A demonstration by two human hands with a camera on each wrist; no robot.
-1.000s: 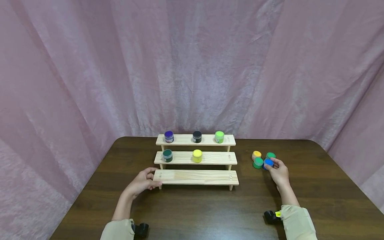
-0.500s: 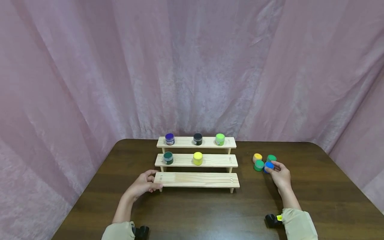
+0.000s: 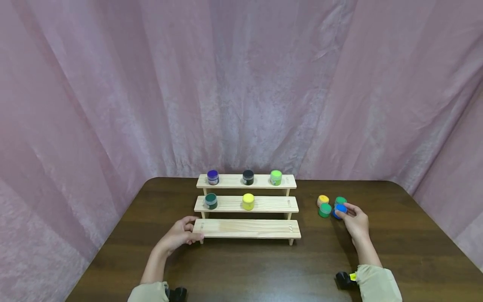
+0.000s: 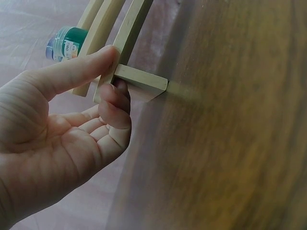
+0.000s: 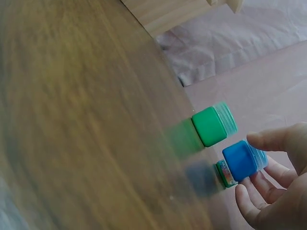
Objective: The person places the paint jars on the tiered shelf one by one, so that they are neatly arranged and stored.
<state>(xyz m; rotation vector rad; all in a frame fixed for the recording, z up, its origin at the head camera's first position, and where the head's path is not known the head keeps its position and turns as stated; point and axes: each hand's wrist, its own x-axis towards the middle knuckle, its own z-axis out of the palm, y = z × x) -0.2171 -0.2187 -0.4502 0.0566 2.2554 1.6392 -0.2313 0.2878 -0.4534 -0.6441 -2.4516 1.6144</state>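
In the head view, my left hand (image 3: 177, 235) grips the left end of the lowest tier of a three-tier wooden stand (image 3: 247, 228). The left wrist view has the thumb on the board (image 4: 125, 45) and curled fingers under it. My right hand (image 3: 356, 222) pinches a small blue paint jar (image 5: 242, 160) between thumb and fingers. Beside that jar are a green jar (image 3: 325, 210), another green jar (image 3: 340, 200) behind it, and an orange-yellow jar (image 3: 322, 201). In the right wrist view, the blue jar overlaps the farther green jar (image 5: 224, 173).
The top tier bears purple (image 3: 213, 177), black (image 3: 247, 177) and light green (image 3: 276, 178) jars. On the middle tier stand a dark green jar (image 3: 211, 201) and a yellow jar (image 3: 247, 201). A pink curtain (image 3: 241, 92) hangs behind the brown table (image 3: 245, 272).
The head view has tilted slightly, so everything sits a little lower. My right hand has drawn the blue jar slightly right, relative to the other jars. The left hand keeps its grip on the stand.
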